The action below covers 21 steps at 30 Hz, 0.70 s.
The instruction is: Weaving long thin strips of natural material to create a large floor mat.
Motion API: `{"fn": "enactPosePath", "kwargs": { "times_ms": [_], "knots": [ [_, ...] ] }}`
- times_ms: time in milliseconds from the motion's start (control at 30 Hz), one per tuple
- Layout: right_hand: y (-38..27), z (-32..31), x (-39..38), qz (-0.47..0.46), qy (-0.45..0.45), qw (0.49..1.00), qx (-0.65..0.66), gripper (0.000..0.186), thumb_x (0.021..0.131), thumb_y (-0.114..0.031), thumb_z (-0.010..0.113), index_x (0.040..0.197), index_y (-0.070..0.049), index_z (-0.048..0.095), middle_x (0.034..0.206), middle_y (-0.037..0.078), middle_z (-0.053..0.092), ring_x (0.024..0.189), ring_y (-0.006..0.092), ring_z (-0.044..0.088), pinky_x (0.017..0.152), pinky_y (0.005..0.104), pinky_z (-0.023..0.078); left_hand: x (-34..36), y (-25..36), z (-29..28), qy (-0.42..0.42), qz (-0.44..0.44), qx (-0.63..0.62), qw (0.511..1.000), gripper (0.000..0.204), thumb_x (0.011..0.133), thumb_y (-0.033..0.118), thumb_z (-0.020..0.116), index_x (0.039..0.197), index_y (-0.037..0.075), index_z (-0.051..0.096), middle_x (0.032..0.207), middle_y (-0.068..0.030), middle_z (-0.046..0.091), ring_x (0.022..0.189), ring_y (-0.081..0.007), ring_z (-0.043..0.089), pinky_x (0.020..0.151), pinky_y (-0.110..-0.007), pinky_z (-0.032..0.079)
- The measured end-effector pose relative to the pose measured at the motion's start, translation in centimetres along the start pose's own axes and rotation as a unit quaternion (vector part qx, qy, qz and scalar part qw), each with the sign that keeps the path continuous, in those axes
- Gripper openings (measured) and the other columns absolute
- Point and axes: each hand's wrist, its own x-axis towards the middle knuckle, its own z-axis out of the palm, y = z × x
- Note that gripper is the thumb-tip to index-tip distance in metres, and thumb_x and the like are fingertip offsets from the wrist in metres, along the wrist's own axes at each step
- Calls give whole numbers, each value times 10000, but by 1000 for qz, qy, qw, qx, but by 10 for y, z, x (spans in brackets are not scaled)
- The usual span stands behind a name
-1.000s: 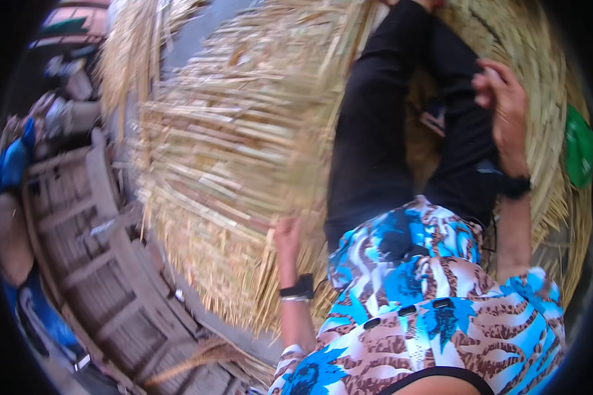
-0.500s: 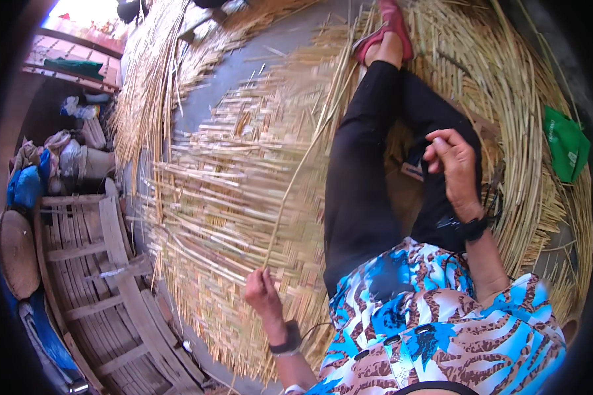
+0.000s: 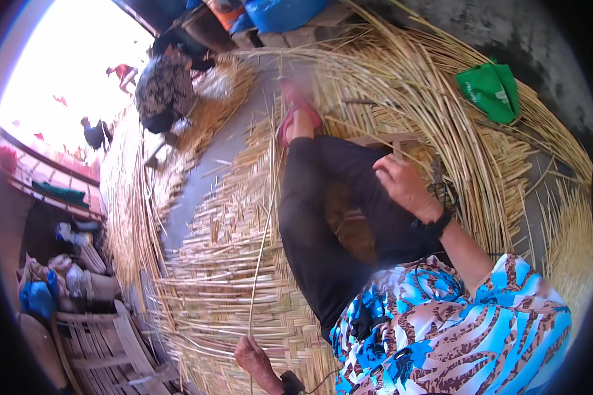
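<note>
Low at the centre-left, my left hand (image 3: pixel 254 359) is closed around a long thin reed strip (image 3: pixel 261 247). The strip runs up from my fingers past my outstretched legs, over a partly woven reed mat (image 3: pixel 207 306). Loose ends stick out along the mat's left side. Above my bent knee hangs my right hand (image 3: pixel 402 181), its fingers loosely bent and apart, with nothing visible in it. I sit on the mat in black trousers (image 3: pixel 310 230) and a pink shoe (image 3: pixel 303 112).
Long loose reeds (image 3: pixel 435 99) lie to the right under a green bag (image 3: pixel 491 91). A wooden ladder-like frame (image 3: pixel 105 345) and bundled sacks (image 3: pixel 39 289) stand at the left. Another person (image 3: pixel 165 89) crouches at the far left, near blue containers (image 3: pixel 286 14).
The view has swung up and right, bringing the crouching person into sight. My left hand, still on the strip, now sits lower; the strip stands straighter. My right hand remains above my leg.
</note>
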Motion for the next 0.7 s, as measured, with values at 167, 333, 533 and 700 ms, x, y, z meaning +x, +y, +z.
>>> {"fn": "enactPosePath", "kwargs": {
  "times_ms": [167,333,533,700],
  "knots": [
    [104,-11,-28,148,34,988,37,159,899,-162,576,871,-14,626,715,111,628,646,211,616,602,342,474,6,18,-1,-27,-41,7,999,201,913,188,577,781,37,571,683,-211,614,647,-424,598,587,-505,442],
    [128,12,-72,195,-39,978,56,415,941,-379,541,866,17,637,787,232,644,790,376,646,701,446,465,21,9,7,17,-29,56,998,137,911,181,564,848,61,586,696,-197,628,684,-409,618,599,-509,461],
    [123,39,-62,241,-71,959,134,753,939,-611,428,914,116,622,779,274,634,869,362,661,752,444,465,58,-20,8,70,21,94,993,136,889,190,561,905,70,623,877,-181,644,793,-377,634,657,-475,515],
    [98,25,-53,286,-129,910,273,814,893,-679,460,934,109,662,832,182,689,826,256,665,748,378,487,98,-11,0,132,-62,111,983,121,857,168,594,847,54,634,825,-195,669,799,-376,665,699,-461,540]
  ]
}}
